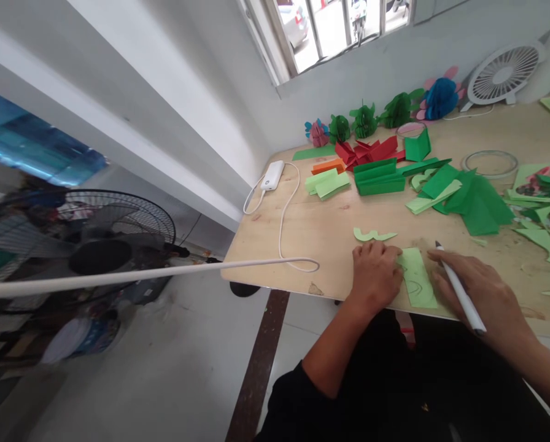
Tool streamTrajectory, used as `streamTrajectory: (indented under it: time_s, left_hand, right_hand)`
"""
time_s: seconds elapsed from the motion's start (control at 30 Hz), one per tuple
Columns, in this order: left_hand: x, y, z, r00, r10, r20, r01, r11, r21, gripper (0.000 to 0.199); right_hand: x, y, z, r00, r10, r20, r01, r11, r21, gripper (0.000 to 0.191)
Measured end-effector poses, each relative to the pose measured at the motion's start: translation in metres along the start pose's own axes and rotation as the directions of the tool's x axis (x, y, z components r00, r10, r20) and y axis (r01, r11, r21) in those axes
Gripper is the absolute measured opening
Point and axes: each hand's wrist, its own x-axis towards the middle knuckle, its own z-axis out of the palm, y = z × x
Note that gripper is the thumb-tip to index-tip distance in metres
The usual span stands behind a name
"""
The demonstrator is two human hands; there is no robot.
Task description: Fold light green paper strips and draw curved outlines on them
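Note:
A light green sheet of paper (420, 285) with curved pencil-like lines lies at the table's front edge. My left hand (377, 273) rests on its left side, fingers curled and close together, pressing it down. To the right of the sheet, my right hand (491, 294) holds a white pen (461, 294), its dark tip pointing up and away from me. The pen's tip is apart from the paper. Just beyond my left fingertips lies a wavy light green paper cutout (371, 235).
Folded green papers (380, 178), red papers (369, 152) and light green scraps (544, 239) spread behind and to the right. Paper honeycomb flowers (364, 121) line the wall near a white fan (503, 75). A white cable (282, 227) joins a power bank (273, 175). Tape rolls (490, 175) lie right.

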Motion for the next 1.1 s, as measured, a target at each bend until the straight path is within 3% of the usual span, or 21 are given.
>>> streamTrajectory:
  time_s: [0.23,0.5,0.67,0.87,0.93,1.03,1.1]
  left_hand:
    - [0.012,-0.007,-0.009,0.994,0.03,0.106,-0.034,0.999,0.028,0.008]
    - [-0.003,-0.022,-0.02,0.992,-0.033,0.121,0.05,0.989,-0.14,0.007]
    - [-0.018,-0.037,-0.032,0.99,-0.079,0.117,0.111,0.948,-0.299,0.007]
    - [-0.011,-0.045,-0.037,0.99,-0.082,0.118,0.127,0.882,-0.454,0.007]
    - [-0.005,-0.044,-0.037,0.99,-0.087,0.107,0.128,0.868,-0.48,0.008]
    - [0.003,-0.043,-0.038,0.993,-0.087,0.083,0.118,0.857,-0.502,0.01]
    - [0.007,-0.04,-0.039,0.995,-0.068,0.067,0.093,0.854,-0.512,0.012]
  right_hand:
    - [0.024,0.014,0.021,0.996,-0.022,0.081,0.018,0.998,0.055,0.034]
    - [0.033,0.016,0.031,0.992,0.043,0.121,-0.054,0.995,0.084,0.024]
    - [0.045,0.032,0.014,0.989,0.092,0.119,-0.103,0.99,0.091,0.027]
    - [0.099,0.094,-0.029,0.985,0.17,0.016,-0.17,0.985,0.003,0.041]
    - [0.113,0.105,-0.037,0.975,0.215,-0.051,-0.219,0.971,-0.091,0.04]
    - [0.112,0.09,-0.039,0.954,0.283,-0.098,-0.295,0.946,-0.133,0.042]
    - [0.099,0.064,-0.035,0.967,0.25,-0.051,-0.254,0.965,-0.073,0.042]
